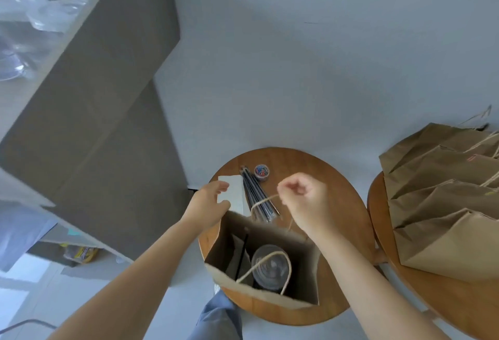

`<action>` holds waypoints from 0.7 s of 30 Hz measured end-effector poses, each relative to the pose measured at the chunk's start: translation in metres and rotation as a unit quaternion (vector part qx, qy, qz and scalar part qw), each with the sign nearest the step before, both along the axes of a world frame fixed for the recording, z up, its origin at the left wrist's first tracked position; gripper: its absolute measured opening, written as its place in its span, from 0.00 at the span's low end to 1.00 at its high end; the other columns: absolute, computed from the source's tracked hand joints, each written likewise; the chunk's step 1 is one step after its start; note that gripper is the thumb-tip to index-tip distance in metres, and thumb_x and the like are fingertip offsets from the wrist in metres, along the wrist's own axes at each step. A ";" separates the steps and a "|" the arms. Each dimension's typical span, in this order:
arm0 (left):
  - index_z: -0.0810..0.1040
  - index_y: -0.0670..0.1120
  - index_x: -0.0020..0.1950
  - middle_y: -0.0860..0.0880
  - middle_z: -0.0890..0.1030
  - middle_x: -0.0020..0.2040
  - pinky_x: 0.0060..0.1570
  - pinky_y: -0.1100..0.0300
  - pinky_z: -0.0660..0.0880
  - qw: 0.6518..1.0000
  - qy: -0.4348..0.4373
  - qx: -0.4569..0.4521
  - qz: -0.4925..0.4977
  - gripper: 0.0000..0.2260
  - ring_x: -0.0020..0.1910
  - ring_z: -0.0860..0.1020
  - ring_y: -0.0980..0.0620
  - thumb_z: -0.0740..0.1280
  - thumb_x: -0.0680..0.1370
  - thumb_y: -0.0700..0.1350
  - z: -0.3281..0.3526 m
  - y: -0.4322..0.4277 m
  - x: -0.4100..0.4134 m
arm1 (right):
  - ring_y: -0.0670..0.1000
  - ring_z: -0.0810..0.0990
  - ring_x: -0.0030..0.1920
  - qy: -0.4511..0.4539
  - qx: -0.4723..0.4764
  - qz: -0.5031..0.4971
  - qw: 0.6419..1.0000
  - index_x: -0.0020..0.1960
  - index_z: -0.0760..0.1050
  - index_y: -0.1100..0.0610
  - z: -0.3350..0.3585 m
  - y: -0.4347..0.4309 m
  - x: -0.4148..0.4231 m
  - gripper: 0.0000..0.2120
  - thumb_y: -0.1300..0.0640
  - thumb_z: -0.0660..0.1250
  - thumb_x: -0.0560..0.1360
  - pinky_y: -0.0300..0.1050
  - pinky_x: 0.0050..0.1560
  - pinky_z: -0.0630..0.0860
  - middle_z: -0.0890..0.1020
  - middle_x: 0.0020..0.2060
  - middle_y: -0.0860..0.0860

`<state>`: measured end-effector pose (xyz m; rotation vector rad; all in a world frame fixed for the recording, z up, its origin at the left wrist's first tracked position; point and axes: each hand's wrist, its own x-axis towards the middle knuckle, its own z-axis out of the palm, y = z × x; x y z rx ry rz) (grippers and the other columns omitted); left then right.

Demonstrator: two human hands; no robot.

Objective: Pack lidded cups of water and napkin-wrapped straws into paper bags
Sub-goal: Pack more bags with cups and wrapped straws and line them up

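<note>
Now right hand [302, 199] pinches bag handle [263, 200]

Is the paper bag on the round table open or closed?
Open: the paper bag gapes at its mouth, showing a lidded cup and a black straw inside. The right hand pinches its far handle.

Plain brown paper bag [270, 302], beige twine handle [272, 254]. Clear cup lid [270, 266], black straw [241, 258]. White napkins [236, 191], dark straws [256, 196]. Red-blue mixed clips in clear tub [261, 172]. Warm brown wood-grain table [332, 177]. Brown stacked bags [445, 218]. Grey-brown cardboard box [94, 96].
</note>
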<state>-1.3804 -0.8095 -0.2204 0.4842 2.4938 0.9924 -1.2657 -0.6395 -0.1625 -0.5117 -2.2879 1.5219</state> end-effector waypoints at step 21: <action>0.73 0.44 0.65 0.46 0.77 0.62 0.57 0.59 0.72 0.959 -0.177 -0.156 -0.160 0.15 0.60 0.75 0.48 0.63 0.79 0.43 -0.143 0.120 -0.180 | 0.55 0.81 0.46 -0.400 0.068 -0.046 0.913 0.51 0.81 0.61 -0.235 0.095 -0.231 0.11 0.61 0.60 0.78 0.50 0.48 0.79 0.82 0.51 0.57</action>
